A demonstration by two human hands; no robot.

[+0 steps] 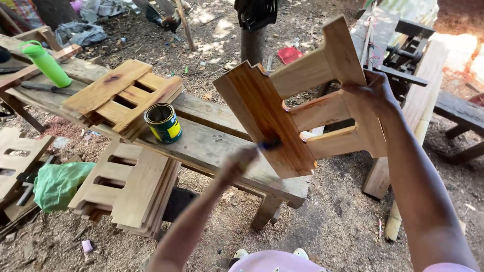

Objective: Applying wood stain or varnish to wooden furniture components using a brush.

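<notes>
nearest, the left hand (241,160), blurred, is closed around a brush (267,145) whose dark tip touches the lower edge of a slatted wooden panel (297,108). the right hand (372,90) is closed on that panel's far upright, holding it tilted in the air above the tabletop (212,143). the near board of the panel looks darker and glossy; the far parts are paler. on the ground to the left leans a stack of pale unfinished panels (128,189), with a green bag (58,184) beside it. on the tabletop stands an open tin can (163,122), just beside a pile of coated panels (123,95). farther left stands a green bottle (46,63).
</notes>
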